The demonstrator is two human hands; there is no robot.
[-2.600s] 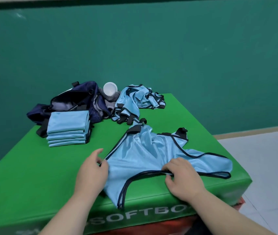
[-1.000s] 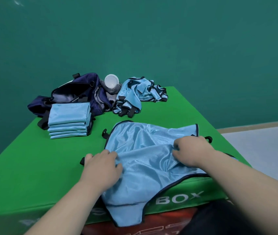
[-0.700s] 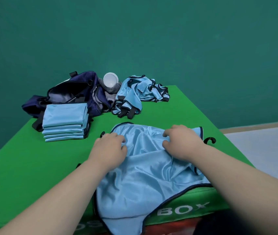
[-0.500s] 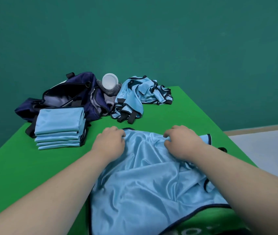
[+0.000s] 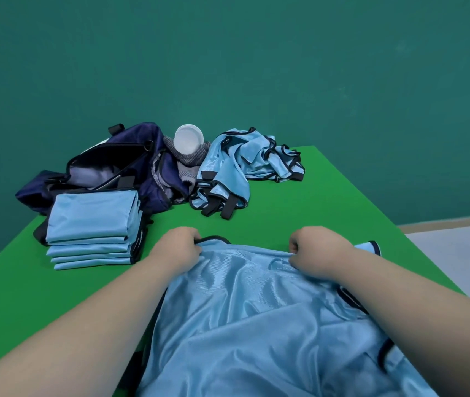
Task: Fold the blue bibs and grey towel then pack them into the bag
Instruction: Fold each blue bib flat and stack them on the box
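Bib (image 5: 251, 310) lies spread over the near part of the green bench (image 5: 342, 202), with its far black-trimmed edge bunched in both your hands. On your left hand (image 5: 178, 249) the fingers (image 5: 192, 239) are curled and clamped on that edge near its left corner. On your right hand (image 5: 318, 252) the fingers are curled too, pinching the same edge further right. A small corner of the bib sticks out just right of that hand. The cloth is wrinkled between your forearms.

- **Beyond and left of your left fingers, near but apart:** stack of folded bibs (image 5: 93, 224).
- **Directly behind the stack:** navy bag (image 5: 119, 164), unzipped.
- **Well beyond your left fingers:** grey towel (image 5: 191, 163), crumpled against the bag's right end, with a white cup (image 5: 188, 138) nestled in it.
- **Just right of the towel, well beyond the gap between your hands:** heap of unfolded bibs (image 5: 245, 164).
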